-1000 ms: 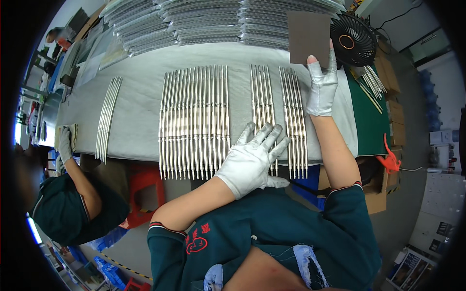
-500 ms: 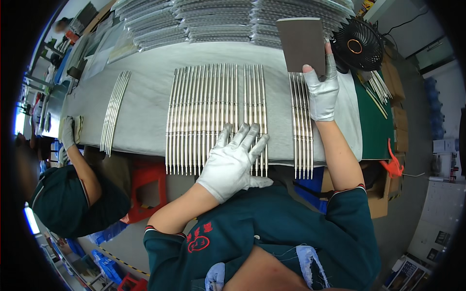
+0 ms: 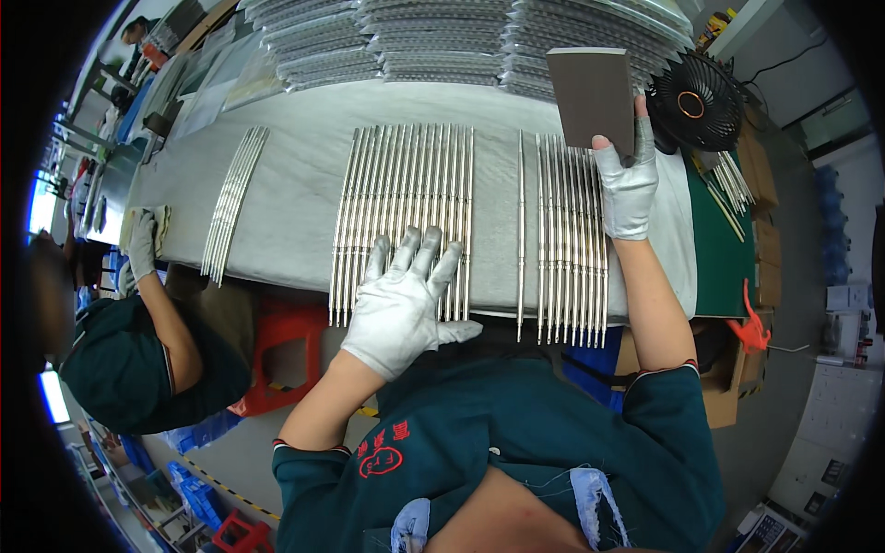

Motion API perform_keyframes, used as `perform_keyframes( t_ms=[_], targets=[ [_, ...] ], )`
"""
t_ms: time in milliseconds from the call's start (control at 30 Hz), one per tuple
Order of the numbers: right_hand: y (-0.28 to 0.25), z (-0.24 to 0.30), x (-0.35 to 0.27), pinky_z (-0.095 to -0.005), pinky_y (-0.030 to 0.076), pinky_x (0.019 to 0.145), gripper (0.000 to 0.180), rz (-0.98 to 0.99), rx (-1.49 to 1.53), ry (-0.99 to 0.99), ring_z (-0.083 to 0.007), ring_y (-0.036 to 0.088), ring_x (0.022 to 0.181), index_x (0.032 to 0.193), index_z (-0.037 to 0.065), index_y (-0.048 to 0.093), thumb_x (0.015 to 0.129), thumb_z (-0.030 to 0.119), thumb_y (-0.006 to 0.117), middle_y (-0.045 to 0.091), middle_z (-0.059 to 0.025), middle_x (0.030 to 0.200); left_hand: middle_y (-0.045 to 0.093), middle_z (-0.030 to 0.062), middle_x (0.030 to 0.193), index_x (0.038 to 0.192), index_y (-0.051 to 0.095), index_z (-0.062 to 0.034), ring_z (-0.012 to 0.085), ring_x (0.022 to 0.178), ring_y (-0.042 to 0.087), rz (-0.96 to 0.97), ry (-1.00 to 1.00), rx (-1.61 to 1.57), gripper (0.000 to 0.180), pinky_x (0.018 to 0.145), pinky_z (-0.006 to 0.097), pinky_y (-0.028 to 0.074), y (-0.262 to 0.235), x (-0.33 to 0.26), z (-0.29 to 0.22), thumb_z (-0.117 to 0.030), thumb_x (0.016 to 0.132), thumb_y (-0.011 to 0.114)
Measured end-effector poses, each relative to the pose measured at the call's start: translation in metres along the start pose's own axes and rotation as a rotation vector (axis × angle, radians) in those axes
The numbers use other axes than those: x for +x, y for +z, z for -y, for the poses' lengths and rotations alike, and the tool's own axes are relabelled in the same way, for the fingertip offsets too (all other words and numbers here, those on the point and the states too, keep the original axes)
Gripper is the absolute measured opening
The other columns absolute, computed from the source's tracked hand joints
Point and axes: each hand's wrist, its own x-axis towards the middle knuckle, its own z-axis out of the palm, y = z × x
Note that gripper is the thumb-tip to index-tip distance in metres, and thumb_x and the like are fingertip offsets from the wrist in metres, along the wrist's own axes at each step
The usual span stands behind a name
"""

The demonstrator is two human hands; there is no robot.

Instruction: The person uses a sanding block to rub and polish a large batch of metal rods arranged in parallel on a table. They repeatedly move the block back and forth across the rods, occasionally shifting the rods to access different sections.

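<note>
My left hand (image 3: pixel 398 309), in a pale glove, lies with fingers spread over the lower part of the middle row of thin silvery metal rods (image 3: pixel 406 184). My right hand (image 3: pixel 629 198), gloved with thumb tip and one fingertip bare, grips a flat grey-brown rectangular block (image 3: pixel 593 100) by its lower right corner. Under and beside that hand lies a second row of rods (image 3: pixel 564 249), its upper right end partly covered. One lone rod (image 3: pixel 522 221) rests between the two rows. The rods' lower ends jut past the table's near edge.
Stacked clear plastic trays (image 3: pixel 438 41) line the table's far side. A black fan (image 3: pixel 696 101) stands at the far right near loose rods (image 3: pixel 735 184). A smaller rod group (image 3: pixel 235 203) lies left. A co-worker's gloved hand (image 3: pixel 141 244) rests at the table's left end, beside a red stool (image 3: pixel 286 346).
Several rods from the middle have joined the right-hand row, which is now wider, and one rod stands apart. My left hand has shifted left; my right still holds the block.
</note>
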Motion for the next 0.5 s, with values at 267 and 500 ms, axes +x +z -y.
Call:
perform_keyframes(
  t_ms=[267, 500],
  targets=[
    [0.001, -0.005, -0.002, -0.0296, 0.045, 0.102, 0.072, 0.021, -0.027, 0.000, -0.0144, 0.056, 0.119, 0.152, 0.008, 0.037, 0.089, 0.007, 0.072, 0.056, -0.0076, 0.137, 0.036, 0.0246, 0.152, 0.151, 0.035, -0.0049, 0.0407, 0.141, 0.035, 0.035, 0.136, -0.073, 0.106, 0.116, 0.058, 0.021, 0.006, 0.020, -0.025, -0.075, 0.076, 0.059],
    [-0.002, -0.009, 0.003, -0.0293, 0.043, 0.104, 0.071, -0.021, -0.006, -0.013, -0.0149, 0.054, 0.121, 0.152, 0.008, 0.038, 0.089, 0.006, 0.072, 0.055, -0.0086, 0.139, 0.038, 0.0233, 0.151, 0.151, 0.035, -0.0056, 0.0404, 0.142, 0.035, 0.001, 0.238, -0.110, 0.104, 0.118, 0.058, 0.019, 0.013, 0.039, -0.049, -0.076, 0.077, 0.056]
  ],
)
